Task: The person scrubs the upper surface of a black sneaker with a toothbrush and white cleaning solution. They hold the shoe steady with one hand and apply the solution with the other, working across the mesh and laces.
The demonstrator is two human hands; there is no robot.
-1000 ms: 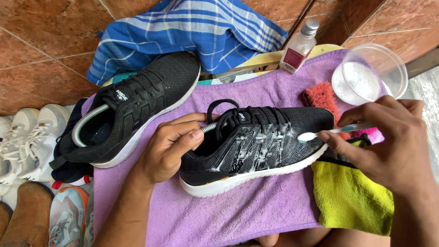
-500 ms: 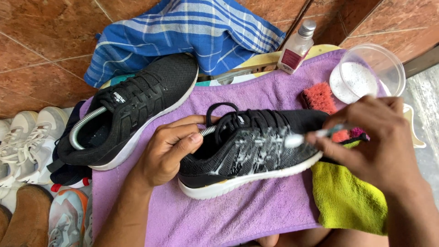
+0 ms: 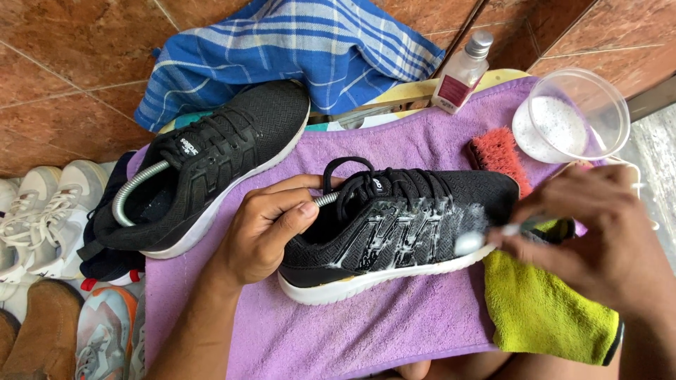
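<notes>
The right hand (image 3: 598, 232) has its fingers closed around a small brush (image 3: 486, 238), its blurred head pressed to the soapy side of the black shoe (image 3: 401, 225). The left hand (image 3: 264, 236) grips that shoe's heel collar, pinning it on its side on the purple towel (image 3: 338, 331) so it stays put. Further right lie a yellow-green cloth (image 3: 542, 309), a red scrub brush (image 3: 496, 155) and a clear cup (image 3: 570, 116). A second black shoe (image 3: 211, 162) rests at far left.

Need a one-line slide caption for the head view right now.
Left hand steadies a black sneaker on a purple towel while the right hand scrubs its foamy side with a toothbrush.
</notes>
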